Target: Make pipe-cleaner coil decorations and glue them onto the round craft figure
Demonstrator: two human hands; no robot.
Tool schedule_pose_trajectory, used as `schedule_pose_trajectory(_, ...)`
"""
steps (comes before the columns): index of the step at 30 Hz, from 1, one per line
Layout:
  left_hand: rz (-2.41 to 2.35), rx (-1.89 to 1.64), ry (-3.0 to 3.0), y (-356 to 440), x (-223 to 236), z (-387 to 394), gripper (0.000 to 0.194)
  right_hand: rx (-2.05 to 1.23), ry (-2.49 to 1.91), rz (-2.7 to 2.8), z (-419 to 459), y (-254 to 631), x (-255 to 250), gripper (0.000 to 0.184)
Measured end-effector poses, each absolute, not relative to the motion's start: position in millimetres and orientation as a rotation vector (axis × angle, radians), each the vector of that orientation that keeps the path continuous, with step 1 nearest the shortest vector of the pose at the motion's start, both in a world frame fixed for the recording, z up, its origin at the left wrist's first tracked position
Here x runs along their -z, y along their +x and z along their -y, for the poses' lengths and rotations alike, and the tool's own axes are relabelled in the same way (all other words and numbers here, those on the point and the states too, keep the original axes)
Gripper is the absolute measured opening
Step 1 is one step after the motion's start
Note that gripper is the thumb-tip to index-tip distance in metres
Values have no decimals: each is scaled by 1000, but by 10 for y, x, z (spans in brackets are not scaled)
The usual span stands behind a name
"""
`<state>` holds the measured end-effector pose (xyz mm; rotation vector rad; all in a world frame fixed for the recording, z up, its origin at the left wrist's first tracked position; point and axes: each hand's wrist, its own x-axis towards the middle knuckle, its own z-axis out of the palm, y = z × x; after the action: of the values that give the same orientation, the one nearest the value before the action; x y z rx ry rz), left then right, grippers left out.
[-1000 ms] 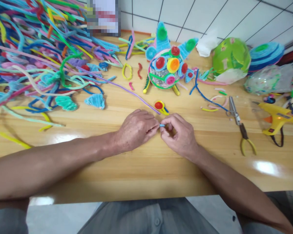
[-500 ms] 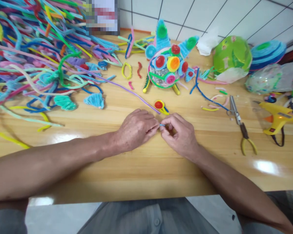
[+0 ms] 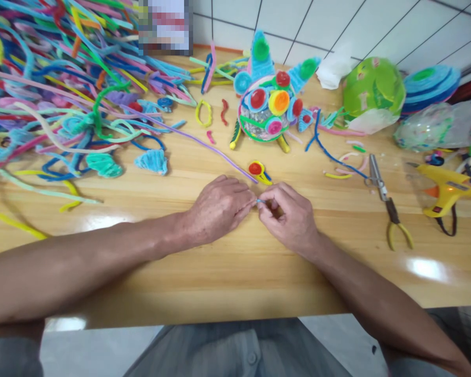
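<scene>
Right now I have both grips pinched on a small blue piece (image 3: 260,200), the left hand (image 3: 223,209) at one end and the right hand (image 3: 288,220) at the other, about midway between the near and far edges of the bench (image 3: 227,283). It looks like fuzzy craft stem, so I'd judge it very light, soft outside and fairly bendable, with a thin stiff core likely. The fingertips hide much of it, and I can't tell its full shape. I'd take it by its very ends, lightly, since squeezing could flatten the fuzz. Just beyond the fingertips lie the end of a purple stem (image 3: 223,155) and a red-and-yellow piece (image 3: 255,168); the colourful figure (image 3: 265,112) stands towards the far edge, and the yellow glue gun (image 3: 441,188) lies near the right edge.
</scene>
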<state>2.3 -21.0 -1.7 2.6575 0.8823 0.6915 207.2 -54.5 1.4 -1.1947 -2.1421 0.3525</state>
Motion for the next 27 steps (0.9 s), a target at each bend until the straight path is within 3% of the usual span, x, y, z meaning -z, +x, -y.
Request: schedule_pose_trajectory(27, -885, -683, 2734, 14, -24, 230, 32, -307, -1194, 2164, 560, 2069, -26, 17)
